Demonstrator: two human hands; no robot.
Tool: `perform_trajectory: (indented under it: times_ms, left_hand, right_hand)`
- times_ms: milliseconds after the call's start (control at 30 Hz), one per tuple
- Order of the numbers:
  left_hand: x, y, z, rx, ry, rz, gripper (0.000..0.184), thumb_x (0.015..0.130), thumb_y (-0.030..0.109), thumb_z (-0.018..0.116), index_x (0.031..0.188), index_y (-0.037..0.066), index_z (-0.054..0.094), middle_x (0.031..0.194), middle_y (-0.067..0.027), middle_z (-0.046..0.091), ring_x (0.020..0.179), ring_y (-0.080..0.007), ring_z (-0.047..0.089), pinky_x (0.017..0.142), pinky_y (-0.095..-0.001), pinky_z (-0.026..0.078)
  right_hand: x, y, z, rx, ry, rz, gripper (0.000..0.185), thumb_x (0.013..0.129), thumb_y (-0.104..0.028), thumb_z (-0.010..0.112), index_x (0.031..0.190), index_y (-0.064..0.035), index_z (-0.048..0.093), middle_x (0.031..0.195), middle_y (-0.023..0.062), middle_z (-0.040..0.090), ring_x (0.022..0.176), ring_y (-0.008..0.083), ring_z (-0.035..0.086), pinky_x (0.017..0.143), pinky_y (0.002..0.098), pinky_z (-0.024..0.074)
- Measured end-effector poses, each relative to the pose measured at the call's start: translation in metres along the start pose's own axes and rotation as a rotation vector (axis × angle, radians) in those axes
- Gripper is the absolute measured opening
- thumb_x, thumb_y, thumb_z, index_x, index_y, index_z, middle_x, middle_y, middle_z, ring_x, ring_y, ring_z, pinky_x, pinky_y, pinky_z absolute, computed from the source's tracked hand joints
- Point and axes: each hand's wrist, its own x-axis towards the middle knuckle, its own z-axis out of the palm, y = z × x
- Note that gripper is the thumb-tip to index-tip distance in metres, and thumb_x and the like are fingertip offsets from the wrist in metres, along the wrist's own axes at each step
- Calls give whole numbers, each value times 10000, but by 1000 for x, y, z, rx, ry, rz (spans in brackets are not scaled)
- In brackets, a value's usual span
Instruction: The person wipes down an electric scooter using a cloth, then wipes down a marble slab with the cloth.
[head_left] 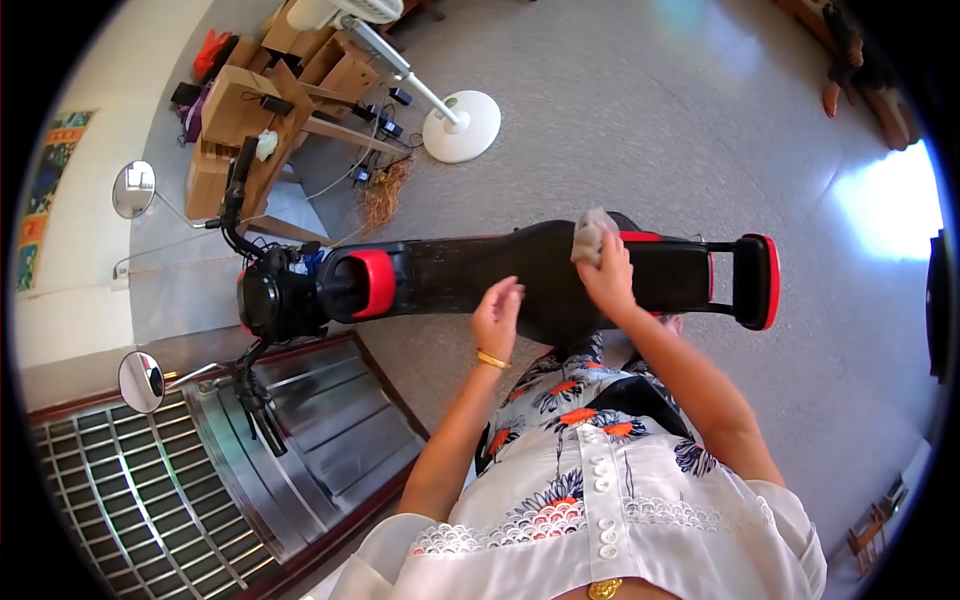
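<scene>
A black and red electric scooter (460, 262) stands sideways in front of me, its handlebars to the left and its rear rack to the right. My right hand (607, 274) is closed around a crumpled greyish cloth (592, 236), over the far side of the long black seat (550, 275). Close to the seat's near edge, my left hand (496, 318) has its fingers loosely bent, with nothing visible in them. Whether it touches the seat I cannot tell. A gold bracelet (493, 359) circles the left wrist.
A white fan's round base (461, 126) stands beyond the scooter. Cardboard boxes (240, 105), cables and a broom-like bundle (384, 196) lie at the upper left. A metal door with bars (290, 440) is at lower left. Another person's legs (865, 90) show at upper right.
</scene>
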Motion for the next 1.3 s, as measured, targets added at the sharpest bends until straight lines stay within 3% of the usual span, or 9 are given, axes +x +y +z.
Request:
perform_trajectory:
  times_ms: [100,333,433,500,600,700,900,1067,1300]
  left_hand:
    - [0,8,-11,-287,-14,-246,402,873,266,536,1201,45,467,1129,-88,540,990,-143,532,778,-261,456]
    - [26,-5,-57,-341,-184,-96,633,787,264,651,1313,79,350,1182,-127,499,1076,-196,480,918,-298,383]
    - [45,-10,-54,308,-229,266,711,755,222,674,1334,72,289,1142,-192,538,1043,-228,536,877,-317,420]
    - [52,-6,-35,383,-125,366,772,720,208,699,1336,51,261,1117,-232,546,1021,-267,564,840,-335,447]
    - [62,4,0,274,-139,251,805,668,231,745,1310,27,303,1157,-235,514,1053,-324,532,867,-350,433]
    - [66,0,42,864,-403,803,624,731,347,630,1253,80,415,1263,-168,422,1195,-323,366,920,-439,341]
    - [93,11,77,1052,-509,872,405,732,314,608,1049,72,538,1110,-105,505,1077,-291,432,841,-416,396]
    - [146,17,93,947,-639,229,458,800,420,508,1022,22,562,952,-208,599,909,-354,568,802,-407,441]
    - [192,-24,14,724,-826,-123,507,794,476,530,1028,27,546,989,-168,606,939,-274,575,820,-341,433]
  right_hand:
    - [-22,-49,23,-30,-125,-83,513,685,-214,635,1131,-47,445,1082,157,523,1006,334,495,812,433,408]
    - [-56,-81,53,1426,-623,507,419,798,-206,572,1146,-15,437,1051,126,538,1017,211,508,865,320,402]
    - [-54,-66,26,819,-642,118,453,790,-198,563,1185,-24,425,1138,131,492,1109,228,446,923,330,349]
    - [-48,-54,8,-75,-139,-273,522,772,-145,548,1249,-32,368,1230,147,430,1148,304,409,947,380,328]
    - [-49,-20,0,-450,138,-189,563,750,-158,570,1253,-22,357,1280,207,352,1169,378,352,931,459,323]
    - [-58,-7,13,-228,56,107,597,764,-158,560,1285,-22,304,1291,226,326,1170,395,343,957,460,301]
    - [-60,6,28,-21,217,85,635,751,-161,576,1291,-2,283,1264,230,349,1165,378,349,991,418,283]
    - [-62,9,31,-54,265,97,623,745,-182,580,1285,-24,311,1250,211,378,1157,368,370,980,417,298]
    - [-59,0,32,-119,356,163,559,747,-196,541,1252,-38,361,1204,183,440,1127,345,414,955,408,332]
